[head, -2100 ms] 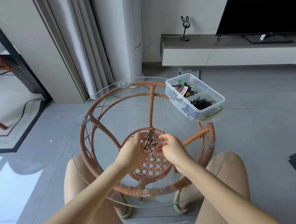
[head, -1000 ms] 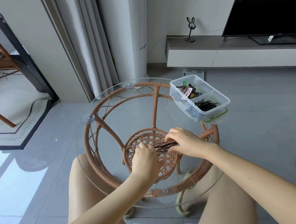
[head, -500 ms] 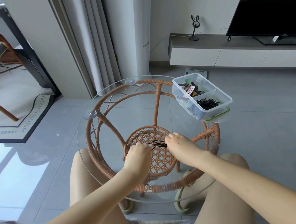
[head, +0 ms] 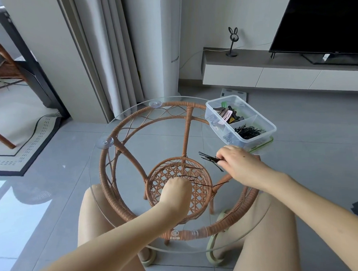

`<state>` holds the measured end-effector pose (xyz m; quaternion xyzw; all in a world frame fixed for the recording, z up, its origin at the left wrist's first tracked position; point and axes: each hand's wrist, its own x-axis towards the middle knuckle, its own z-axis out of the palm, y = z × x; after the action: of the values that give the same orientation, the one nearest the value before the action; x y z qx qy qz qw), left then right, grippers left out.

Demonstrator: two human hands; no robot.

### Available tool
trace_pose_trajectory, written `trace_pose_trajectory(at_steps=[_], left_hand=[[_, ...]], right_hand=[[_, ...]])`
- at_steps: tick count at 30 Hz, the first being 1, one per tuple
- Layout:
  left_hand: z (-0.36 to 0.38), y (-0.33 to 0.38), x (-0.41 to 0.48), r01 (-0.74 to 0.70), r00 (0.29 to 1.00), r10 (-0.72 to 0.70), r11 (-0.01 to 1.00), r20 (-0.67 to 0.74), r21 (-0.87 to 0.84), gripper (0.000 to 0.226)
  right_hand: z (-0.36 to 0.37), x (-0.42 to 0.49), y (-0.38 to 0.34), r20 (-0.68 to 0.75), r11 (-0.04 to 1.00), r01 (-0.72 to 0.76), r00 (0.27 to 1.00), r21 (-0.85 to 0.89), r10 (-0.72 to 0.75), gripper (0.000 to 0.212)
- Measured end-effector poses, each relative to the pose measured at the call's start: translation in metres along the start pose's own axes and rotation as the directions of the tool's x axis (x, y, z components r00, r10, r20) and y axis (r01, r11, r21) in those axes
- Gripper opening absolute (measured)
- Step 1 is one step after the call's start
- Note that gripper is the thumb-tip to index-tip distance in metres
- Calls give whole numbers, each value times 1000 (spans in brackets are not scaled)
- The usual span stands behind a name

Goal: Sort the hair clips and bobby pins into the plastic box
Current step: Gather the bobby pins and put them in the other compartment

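We count one plastic box [head: 257, 143] — right hand [head: 239, 163] pinches bobby pin bundle [head: 209, 159]; left hand [head: 175, 190] over about four loose pins [head: 197, 183], grip we cannot tell. Glass table [head: 157, 140], tiled floor [head: 310, 159].

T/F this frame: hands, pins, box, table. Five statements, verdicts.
1. The right hand pinches a bundle of thin black bobby pins. True.
2. The clear rectangular plastic box has its lid on. False: it stands open.
3. A near compartment holds a heap of black pins. True.
4. The round table top is wooden. False: clear glass on a rattan frame.
5. No pins lie by the left hand. False: loose black pins lie beside it.
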<state>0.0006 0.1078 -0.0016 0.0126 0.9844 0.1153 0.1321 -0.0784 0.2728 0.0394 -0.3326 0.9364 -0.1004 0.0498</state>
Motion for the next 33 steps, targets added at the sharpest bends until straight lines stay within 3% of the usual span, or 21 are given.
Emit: trace_pose_trajectory(at_steps=[6,10,13,15,18,21,24,27,30,33], left_hand=[[-3,-4,13,42,999,-41,998,28,-45,34],[-34,5,31,29,999,-35,988,-34,-152,22],[-61,18,50,10,996,-31,970,-85,-245,10],[-74,28,67,-41,990,2,959,-138,-279,15],[-91,48,95,-137,974,77,950,-215,-280,29],[-102,71,120,-222,954,150,935,-261,-277,25],[-107,90,145,-258,945,189,932,-265,-255,31],[-103,104,166,-258,951,210,944,-227,-207,32],[-90,113,184,-258,958,230,950,-169,-173,28],[-77,121,192,-290,956,277,946,-99,-146,24]], right_hand=[[-39,-3,27,-110,1000,-28,994,13,29,9],[-66,0,62,-177,996,-87,981,-31,80,8],[-82,9,94,-201,985,-141,972,-104,118,8],[-85,19,116,-205,964,-163,971,-211,119,10],[-80,37,137,-128,903,-87,991,-422,35,13],[-63,50,137,21,858,36,999,-512,-30,15],[-49,59,139,58,914,60,998,-402,-40,18],[-49,56,146,65,982,-79,994,-174,91,21],[-51,44,156,-16,985,-172,985,-8,172,23],[-52,32,164,-110,985,-170,979,17,170,20]])
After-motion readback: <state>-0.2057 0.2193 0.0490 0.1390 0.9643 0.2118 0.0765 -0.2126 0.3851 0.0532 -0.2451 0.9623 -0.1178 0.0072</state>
